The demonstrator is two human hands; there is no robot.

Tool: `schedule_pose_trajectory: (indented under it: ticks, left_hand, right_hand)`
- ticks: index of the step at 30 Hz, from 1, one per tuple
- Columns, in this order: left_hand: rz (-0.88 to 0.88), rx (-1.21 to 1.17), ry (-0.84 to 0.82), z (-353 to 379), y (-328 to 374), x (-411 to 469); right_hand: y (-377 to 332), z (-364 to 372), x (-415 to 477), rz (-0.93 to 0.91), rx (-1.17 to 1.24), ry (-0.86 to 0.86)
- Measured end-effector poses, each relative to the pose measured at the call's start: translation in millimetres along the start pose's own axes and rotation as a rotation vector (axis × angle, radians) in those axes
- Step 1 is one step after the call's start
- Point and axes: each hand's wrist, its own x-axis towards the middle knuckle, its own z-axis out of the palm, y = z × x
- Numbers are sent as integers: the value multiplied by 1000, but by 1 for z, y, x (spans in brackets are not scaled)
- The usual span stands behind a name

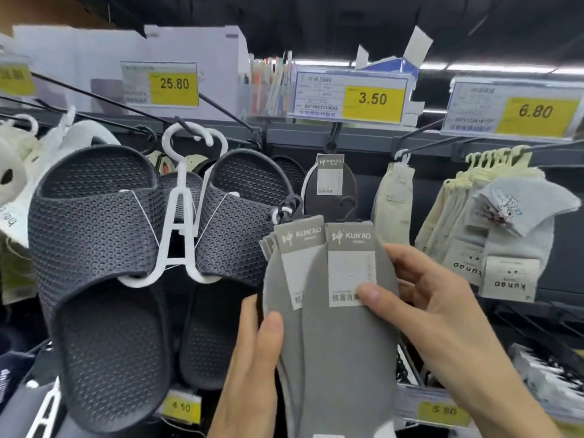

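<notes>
Beside the dark slippers (104, 263) at left centre, the left hand (252, 358) should steady the fanned grey sock packs (335, 343) at lower centre so that the hangers line up. Its thumb and fingers pinch their left edge. The right hand (426, 305) clamps the front label, thumb over it and fingers curled behind.

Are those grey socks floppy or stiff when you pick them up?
Probably light: the left hand and right hand hold the grey socks with a thumb pinch. They lie flat and unwrinkled, so likely stiffened, maybe by card inside. The stacked pairs fan out at the labels, so may slide apart.
</notes>
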Motion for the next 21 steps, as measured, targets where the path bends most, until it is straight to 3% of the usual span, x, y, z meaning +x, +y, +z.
schedule_pose_trajectory:
  ticks: [11, 17, 21]
  left_hand:
    - [77, 142, -10, 0, 18, 7]
    - [90, 166, 15, -8, 17, 6]
    - [15, 59, 147, -21, 11, 4]
  right_hand:
    - [-3, 1, 4, -24, -54, -27]
    - [-4, -2, 7, -2, 81, -149]
    - [-1, -24, 31, -3, 268, 107]
